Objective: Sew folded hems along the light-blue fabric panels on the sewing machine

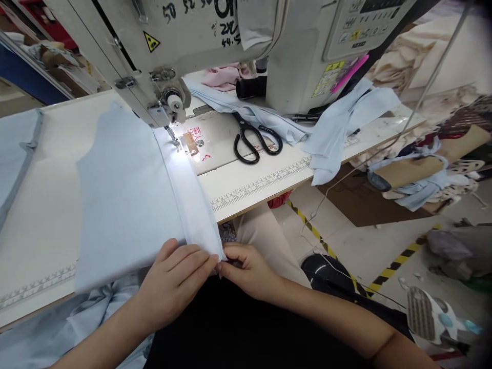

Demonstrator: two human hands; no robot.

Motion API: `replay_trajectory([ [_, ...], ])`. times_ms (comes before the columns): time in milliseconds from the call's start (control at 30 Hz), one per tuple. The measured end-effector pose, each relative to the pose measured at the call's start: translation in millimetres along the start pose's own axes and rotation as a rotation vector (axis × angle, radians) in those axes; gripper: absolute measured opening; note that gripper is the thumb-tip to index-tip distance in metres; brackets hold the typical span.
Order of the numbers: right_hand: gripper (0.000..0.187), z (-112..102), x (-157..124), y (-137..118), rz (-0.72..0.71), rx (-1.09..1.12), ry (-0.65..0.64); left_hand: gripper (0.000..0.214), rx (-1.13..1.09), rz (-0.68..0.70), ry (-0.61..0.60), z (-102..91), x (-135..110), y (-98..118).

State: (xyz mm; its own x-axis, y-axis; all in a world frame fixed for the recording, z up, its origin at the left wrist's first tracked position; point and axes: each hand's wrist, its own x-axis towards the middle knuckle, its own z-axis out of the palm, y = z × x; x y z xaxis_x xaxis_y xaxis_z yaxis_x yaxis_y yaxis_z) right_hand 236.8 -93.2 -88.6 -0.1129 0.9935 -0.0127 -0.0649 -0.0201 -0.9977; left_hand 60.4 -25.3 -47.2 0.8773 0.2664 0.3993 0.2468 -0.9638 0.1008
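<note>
A light blue fabric piece (126, 184) lies on the white sewing table, with a folded strip (194, 205) along its right edge. The strip's far end runs under the lit presser foot (172, 137) of the sewing machine (203, 46). At the near end, past the table edge, my left hand (179, 282) rests on the strip, fingers extended and close together, thumb on the cloth. My right hand (249, 269) pinches the strip's near corner between thumb and forefinger, touching the left fingertips.
Black-handled scissors (249, 146) lie on the machine bed, right of the needle. Light blue strips (338, 128) hang over the table's front edge. Another blue piece (15, 159) lies at the left. A printed ruler (261, 182) follows the edge. A thin cable (407, 123) crosses the right side.
</note>
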Motion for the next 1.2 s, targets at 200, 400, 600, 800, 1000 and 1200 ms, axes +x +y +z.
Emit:
replay_trajectory([
  [200,0.041,-1.2,-1.7,-4.1,0.006,0.006,-0.029,0.024,-0.006,0.014,-0.017,-1.9,1.3,-2.0],
  [400,0.04,-2.8,-3.6,-4.2,0.035,0.047,-0.051,0.023,-0.034,0.037,-0.024,-2.8,2.9,-3.8],
  [600,0.043,-3.9,-1.1,-3.3,0.053,0.092,-0.05,0.022,-0.049,0.01,-0.013,-2.0,4.9,-3.1],
  [800,0.032,-8.3,-2.8,-1.8,0.146,0.239,-0.092,0.02,-0.05,0.031,-0.017,-2.2,11.3,-6.0],
  [1000,0.041,-8.9,-4.5,6.1,0.271,0.579,-0.106,0.019,-0.066,0.036,-0.043,-3.3,16.6,-5.6],
  [1200,0.061,-9.9,-2.2,7.9,0.327,0.758,-0.266,0.008,-0.065,-0.001,-0.03,3.6,9.6,-2.1],
])
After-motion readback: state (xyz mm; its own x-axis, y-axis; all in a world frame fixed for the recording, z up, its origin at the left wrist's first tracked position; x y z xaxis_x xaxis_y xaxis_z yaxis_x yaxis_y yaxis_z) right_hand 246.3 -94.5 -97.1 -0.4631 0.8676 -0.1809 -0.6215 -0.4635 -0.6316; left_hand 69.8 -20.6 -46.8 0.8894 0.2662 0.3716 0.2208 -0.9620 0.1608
